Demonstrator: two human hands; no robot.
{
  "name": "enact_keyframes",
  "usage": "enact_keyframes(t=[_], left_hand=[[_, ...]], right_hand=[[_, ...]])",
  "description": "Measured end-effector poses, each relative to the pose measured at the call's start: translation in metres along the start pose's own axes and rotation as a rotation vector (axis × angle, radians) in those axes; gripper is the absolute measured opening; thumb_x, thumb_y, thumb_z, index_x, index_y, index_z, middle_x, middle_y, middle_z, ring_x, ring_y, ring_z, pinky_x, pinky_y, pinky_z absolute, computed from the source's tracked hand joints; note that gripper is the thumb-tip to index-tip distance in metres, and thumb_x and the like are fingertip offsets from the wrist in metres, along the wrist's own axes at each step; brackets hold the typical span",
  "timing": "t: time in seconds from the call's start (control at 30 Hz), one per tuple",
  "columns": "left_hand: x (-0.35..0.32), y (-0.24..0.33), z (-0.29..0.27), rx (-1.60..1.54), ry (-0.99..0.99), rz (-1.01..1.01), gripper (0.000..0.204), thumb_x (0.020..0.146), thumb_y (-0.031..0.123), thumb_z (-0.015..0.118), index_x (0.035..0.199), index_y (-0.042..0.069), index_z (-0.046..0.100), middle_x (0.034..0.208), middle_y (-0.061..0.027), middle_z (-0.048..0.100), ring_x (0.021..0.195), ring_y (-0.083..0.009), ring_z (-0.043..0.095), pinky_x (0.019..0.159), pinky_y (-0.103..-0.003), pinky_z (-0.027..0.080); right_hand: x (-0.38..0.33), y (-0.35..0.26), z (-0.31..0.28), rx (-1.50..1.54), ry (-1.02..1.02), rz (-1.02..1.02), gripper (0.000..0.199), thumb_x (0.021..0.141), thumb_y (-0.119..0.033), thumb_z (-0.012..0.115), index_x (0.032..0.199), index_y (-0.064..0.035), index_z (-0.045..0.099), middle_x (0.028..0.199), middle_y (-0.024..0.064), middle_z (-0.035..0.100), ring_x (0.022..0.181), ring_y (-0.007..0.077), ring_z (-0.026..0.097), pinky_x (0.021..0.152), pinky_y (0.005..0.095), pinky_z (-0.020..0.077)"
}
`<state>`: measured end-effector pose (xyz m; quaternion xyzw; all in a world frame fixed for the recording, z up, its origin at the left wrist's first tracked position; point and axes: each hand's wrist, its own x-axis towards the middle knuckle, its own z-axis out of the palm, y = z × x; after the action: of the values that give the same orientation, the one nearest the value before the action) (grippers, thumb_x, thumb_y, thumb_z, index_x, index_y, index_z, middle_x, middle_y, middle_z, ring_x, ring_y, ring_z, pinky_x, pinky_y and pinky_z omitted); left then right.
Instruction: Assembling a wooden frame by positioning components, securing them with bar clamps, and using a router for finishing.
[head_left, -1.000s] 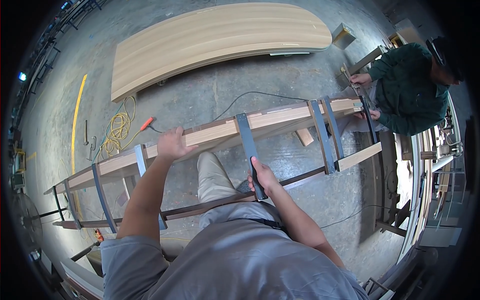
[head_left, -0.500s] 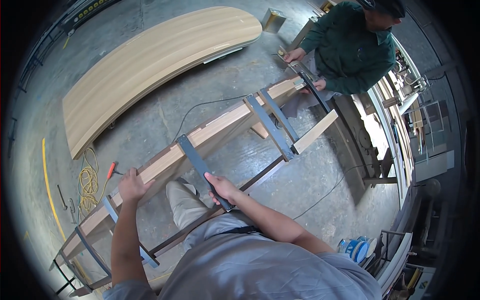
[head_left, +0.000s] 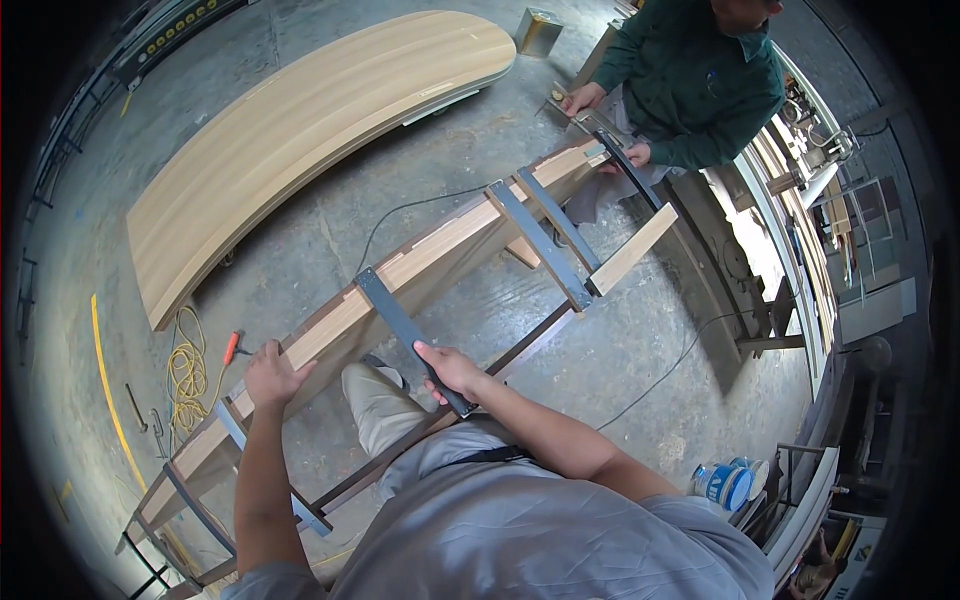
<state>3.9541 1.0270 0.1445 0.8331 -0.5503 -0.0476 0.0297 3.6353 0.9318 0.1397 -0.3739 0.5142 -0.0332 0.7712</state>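
A long frame runs from lower left to upper right, with a pale wooden beam (head_left: 330, 320) along its far side and a dark rail (head_left: 530, 335) on the near side. Grey metal crossbars join the two. My left hand (head_left: 275, 376) is closed over the beam, thumb on its near face. My right hand (head_left: 452, 370) grips a grey crossbar (head_left: 395, 310), fingers wrapped round its near end. Farther along lie two more grey bars (head_left: 540, 247) and a short pale board (head_left: 635, 250). At the far end a co-worker's hands (head_left: 585, 98) hold a thin metal piece against the frame.
A large curved wooden panel (head_left: 310, 150) lies raised off the floor at upper left. A yellow cord (head_left: 187, 370) and an orange-handled tool (head_left: 233, 346) sit left of the frame. Blue-and-white buckets (head_left: 722, 485) stand at lower right. A dark cable (head_left: 375, 230) crosses the floor.
Both my hands keep their grips on the frame. The view has shifted slightly, and the co-worker at the far end has moved little.
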Motion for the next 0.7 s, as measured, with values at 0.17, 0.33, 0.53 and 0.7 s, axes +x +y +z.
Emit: enact_keyframes(t=[0.17,0.33,0.53,0.7], left_hand=[[0.0002,0.0017,-0.0031,0.014,-0.008,-0.009,0.068,0.060,0.057,0.077,0.100,0.007,0.054,0.092,-0.0146,0.065,0.088,-0.0333,0.063,0.077,-0.044,0.050],[0.0002,0.0000,-0.0008,0.005,-0.018,-0.009,0.069,0.061,0.058,0.077,0.101,0.007,0.054,0.092,-0.0148,0.065,0.088,-0.0338,0.063,0.078,-0.043,0.051],[-0.0008,0.0006,-0.0001,0.007,0.001,0.009,0.069,0.060,0.058,0.077,0.100,0.007,0.054,0.091,-0.0146,0.065,0.085,-0.0337,0.064,0.075,-0.043,0.051],[-0.0003,-0.0003,-0.0008,0.013,0.019,0.031,0.068,0.059,0.058,0.077,0.098,0.007,0.054,0.089,-0.0143,0.065,0.083,-0.0332,0.064,0.074,-0.043,0.051]], right_hand=[[-0.0021,-0.0009,0.0003,0.031,-0.009,-0.005,0.055,0.095,-0.058,0.043,0.075,-0.0069,0.052,0.057,0.0033,0.051,0.040,0.0151,0.049,0.036,0.0310,0.0431],[0.0006,0.0004,-0.0029,0.033,-0.045,0.027,0.052,0.094,-0.058,0.044,0.088,-0.0072,0.048,0.061,0.0038,0.051,0.043,0.0140,0.050,0.038,0.0295,0.0437],[0.0009,0.0022,-0.0037,0.036,-0.052,0.007,0.054,0.095,-0.058,0.044,0.082,-0.0060,0.049,0.060,0.0043,0.050,0.043,0.0148,0.050,0.036,0.0296,0.0431],[0.0010,0.0034,-0.0041,0.049,-0.067,0.010,0.054,0.094,-0.059,0.044,0.081,-0.0070,0.048,0.060,0.0042,0.050,0.042,0.0146,0.050,0.036,0.0294,0.0426]])
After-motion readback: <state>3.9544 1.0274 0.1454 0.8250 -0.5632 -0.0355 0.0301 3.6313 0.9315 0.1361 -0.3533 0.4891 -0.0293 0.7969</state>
